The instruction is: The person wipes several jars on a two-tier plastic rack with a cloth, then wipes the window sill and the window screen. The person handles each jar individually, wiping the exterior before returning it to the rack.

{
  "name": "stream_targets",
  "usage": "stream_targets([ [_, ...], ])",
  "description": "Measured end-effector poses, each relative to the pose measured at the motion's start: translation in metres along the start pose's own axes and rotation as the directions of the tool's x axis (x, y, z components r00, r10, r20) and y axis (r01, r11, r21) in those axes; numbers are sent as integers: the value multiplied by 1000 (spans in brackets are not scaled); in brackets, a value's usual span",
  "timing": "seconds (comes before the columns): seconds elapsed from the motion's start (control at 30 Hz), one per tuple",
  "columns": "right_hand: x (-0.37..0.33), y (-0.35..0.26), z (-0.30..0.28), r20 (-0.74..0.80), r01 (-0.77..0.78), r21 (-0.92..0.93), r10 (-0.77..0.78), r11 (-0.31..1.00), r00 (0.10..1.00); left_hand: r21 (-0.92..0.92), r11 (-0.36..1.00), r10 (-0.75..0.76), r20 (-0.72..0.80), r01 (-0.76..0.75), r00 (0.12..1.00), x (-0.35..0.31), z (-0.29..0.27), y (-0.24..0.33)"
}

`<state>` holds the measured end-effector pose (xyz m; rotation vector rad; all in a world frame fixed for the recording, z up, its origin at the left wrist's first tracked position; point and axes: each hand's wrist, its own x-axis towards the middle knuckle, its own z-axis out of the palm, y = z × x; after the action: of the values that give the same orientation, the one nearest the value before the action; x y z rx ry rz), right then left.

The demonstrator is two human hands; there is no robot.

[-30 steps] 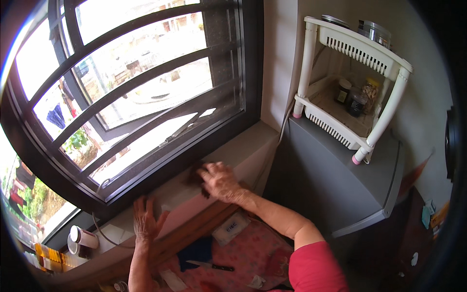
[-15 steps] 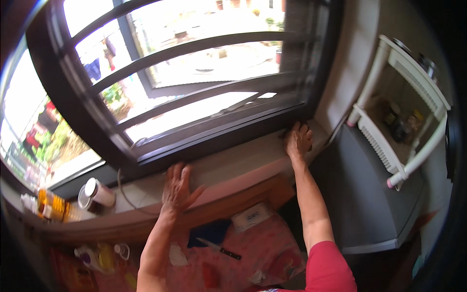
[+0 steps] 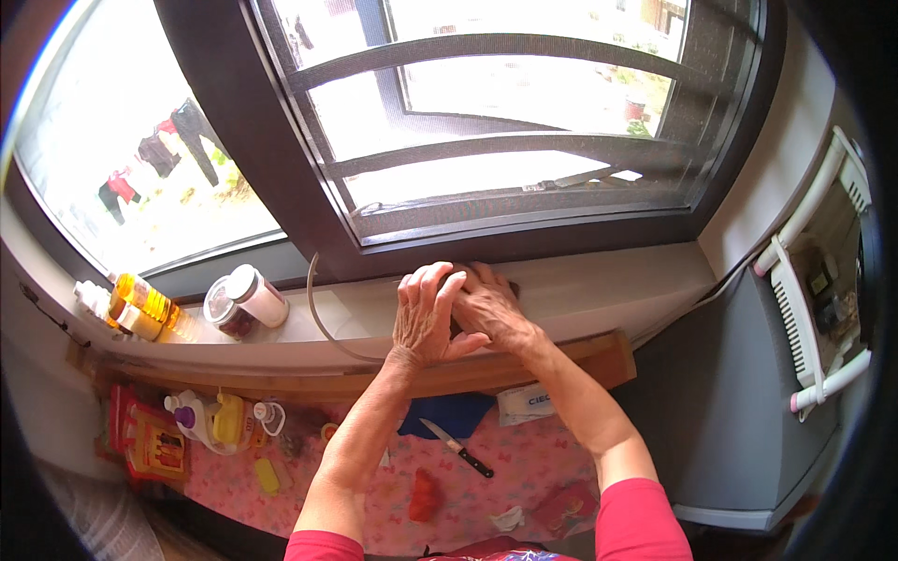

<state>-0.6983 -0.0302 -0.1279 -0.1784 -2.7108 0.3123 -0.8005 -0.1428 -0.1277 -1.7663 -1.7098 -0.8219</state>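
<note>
My left hand [image 3: 426, 313] lies over the pale windowsill [image 3: 599, 285], fingers stretched and thumb apart. Its fingertips meet my right hand [image 3: 491, 307], which presses down on the sill with bent fingers. A small dark edge shows beside the right hand's knuckles. Whatever that hand holds is mostly covered, and I cannot make out its kind. Both hands are just in front of the dark window frame [image 3: 524, 245]. A thin pale cable [image 3: 323, 323] hangs over the sill's edge left of my left hand.
Two lidded jars [image 3: 257, 294] and yellow oil bottles [image 3: 145, 297] stand on the sill's left. Below, a pink patterned tablecloth [image 3: 355, 524] carries a black-handled knife [image 3: 458, 449], a blue cloth [image 3: 449, 414] and several jugs [image 3: 229, 421]. At right are a grey cabinet [image 3: 702, 411] and a white rack [image 3: 795, 318].
My right hand has slid left along the sill from its right end. My left hand has come in against it. The view has swung left.
</note>
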Motion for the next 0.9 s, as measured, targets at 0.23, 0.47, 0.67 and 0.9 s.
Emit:
stream_targets([
  [0.23,13,4,2,147,35,179,-62,983,987,-29,1000,2,21,-1,1000,-2,2,3],
  [0.47,-94,91,-47,-176,-293,-280,251,914,952,31,999,-42,137,38,990,1,3,3],
  [0.67,-168,196,-101,-487,-790,-435,625,432,610,69,993,-107,180,95,978,9,2,11],
  [0.9,-149,175,-83,-494,-838,-206,685,505,534,10,987,-160,228,162,960,14,-4,19],
])
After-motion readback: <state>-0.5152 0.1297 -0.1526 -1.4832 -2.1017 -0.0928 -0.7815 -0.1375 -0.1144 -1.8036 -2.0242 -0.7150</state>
